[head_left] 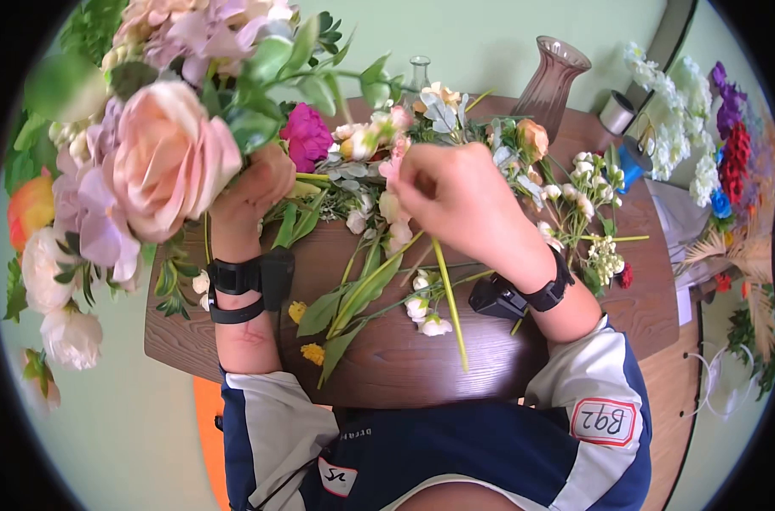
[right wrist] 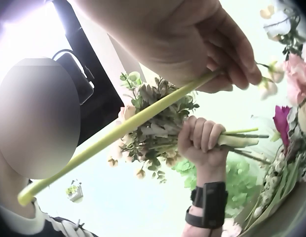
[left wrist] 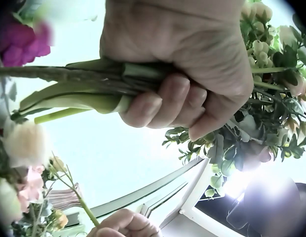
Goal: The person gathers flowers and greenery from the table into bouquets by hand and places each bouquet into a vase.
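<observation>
My left hand [head_left: 255,187] grips a bundle of artificial flower stems [left wrist: 79,81], fingers curled round them. The bouquet spreads at the upper left of the head view, with a large pink rose [head_left: 170,162], lilac petals and white blooms [head_left: 71,336]. My right hand [head_left: 473,200] is over the flower pile on the table, its fingertips pinching a single green flower stem [right wrist: 128,128]. Small pale buds [right wrist: 269,84] show just beyond those fingertips. The thick end of this stem [head_left: 451,307] points down toward my body. The two hands are apart.
Loose flowers cover the wooden table [head_left: 404,375], including a magenta bloom [head_left: 307,136] and white roses [head_left: 430,319]. At the back stand a ribbed pinkish vase [head_left: 553,77] and a small clear bottle [head_left: 419,75]. A blue spool [head_left: 633,162] lies right. More flowers hang beyond the right edge.
</observation>
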Available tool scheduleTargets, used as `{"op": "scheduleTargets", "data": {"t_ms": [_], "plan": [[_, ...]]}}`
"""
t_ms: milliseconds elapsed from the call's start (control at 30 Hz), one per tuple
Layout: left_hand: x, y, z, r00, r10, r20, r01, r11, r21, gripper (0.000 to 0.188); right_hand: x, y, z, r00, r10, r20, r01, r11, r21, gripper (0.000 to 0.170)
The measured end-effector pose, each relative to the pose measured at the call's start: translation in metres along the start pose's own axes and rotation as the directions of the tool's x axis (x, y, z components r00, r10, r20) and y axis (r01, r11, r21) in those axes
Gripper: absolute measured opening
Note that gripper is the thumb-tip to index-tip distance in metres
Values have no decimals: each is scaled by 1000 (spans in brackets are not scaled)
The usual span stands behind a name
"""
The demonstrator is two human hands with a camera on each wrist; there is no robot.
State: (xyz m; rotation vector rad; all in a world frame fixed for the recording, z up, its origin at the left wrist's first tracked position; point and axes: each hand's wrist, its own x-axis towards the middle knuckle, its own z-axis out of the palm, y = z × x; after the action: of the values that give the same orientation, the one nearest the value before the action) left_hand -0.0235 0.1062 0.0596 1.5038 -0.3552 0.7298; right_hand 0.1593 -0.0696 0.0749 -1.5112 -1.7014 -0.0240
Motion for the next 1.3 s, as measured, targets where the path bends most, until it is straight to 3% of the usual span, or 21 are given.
{"op": "scheduleTargets", "data": {"t_ms": [33, 67, 100, 167, 267, 367, 500, 600, 633, 700, 733, 900, 967, 1033, 1133, 1167, 1233, 1267, 1300], "plan": [[-2, 2, 0, 999, -36, 5, 36, 998, -56, 16, 2, 2, -1, 1000, -10, -4, 10, 1000, -3, 12], [-2, 4, -1, 997, -70, 14, 71, 991, -110, 29, 4, 3, -2, 991, -45, -124, 44, 999, -14, 9], [-4, 8, -5, 998, -59, 17, 60, 993, -100, 29, 7, 4, -3, 967, -81, -242, 77, 997, -27, 7], [-3, 9, -6, 999, -30, 15, 31, 998, -62, 28, 8, 8, 0, 912, -36, -408, 68, 996, 65, 16], [-4, 13, -8, 1000, 1, 8, -1, 1000, -13, 27, 13, 17, 6, 773, 40, -633, 218, 921, 324, 25], [-4, 12, -6, 1000, 26, 5, -26, 999, 21, 27, 12, 13, -1, 770, 163, -617, 276, 786, 553, 20], [-2, 7, -6, 999, 51, 9, -52, 997, 57, 26, 15, 31, 2, 752, 171, -636, 326, 742, 586, 17], [-2, 6, -7, 998, 65, 13, -66, 994, 91, 25, 18, 37, 9, 729, 294, -618, 380, 576, 724, 13], [-2, 6, -7, 997, 71, 12, -72, 992, 103, 25, 18, 37, 10, 729, 295, -618, 381, 575, 724, 13], [-2, 4, -8, 996, 84, 11, -84, 989, 124, 25, 16, 36, 10, 787, 258, -560, 259, 685, 680, 13], [-3, 4, -8, 996, 90, 10, -91, 987, 134, 24, 16, 35, 11, 793, 266, -548, 293, 621, 727, 8], [-7, -3, -8, 993, 122, -4, -119, 977, 179, 24, 14, 18, 2, 771, 316, -553, 256, 641, 724, 4], [-8, -7, -7, 991, 133, -6, -129, 972, 194, 23, 11, 18, 0, 820, 300, -487, 213, 630, 747, 5], [-6, -10, -6, 990, 143, -2, -139, 968, 207, 23, 7, 22, 1, 908, 260, -327, 82, 657, 750, 10], [4, -21, -2, 986, 166, 22, -166, 963, 211, 23, 11, 27, 4, 949, 127, -288, 159, 598, 786, 13], [7, -23, -2, 985, 173, 26, -175, 961, 216, 22, 12, 28, 0, 948, 128, -292, 160, 603, 782, 13], [7, -23, -2, 982, 187, 24, -187, 953, 238, 22, 13, 28, -6, 964, 182, -193, 86, 473, 877, 12], [6, -23, -3, 981, 194, 22, -194, 949, 251, 22, 15, 26, -6, 901, 320, -292, 46, 599, 799, 9], [6, -24, -3, 979, 202, 20, -200, 944, 262, 22, 16, 27, -12, 910, 325, -257, 27, 571, 821, 7]]}}
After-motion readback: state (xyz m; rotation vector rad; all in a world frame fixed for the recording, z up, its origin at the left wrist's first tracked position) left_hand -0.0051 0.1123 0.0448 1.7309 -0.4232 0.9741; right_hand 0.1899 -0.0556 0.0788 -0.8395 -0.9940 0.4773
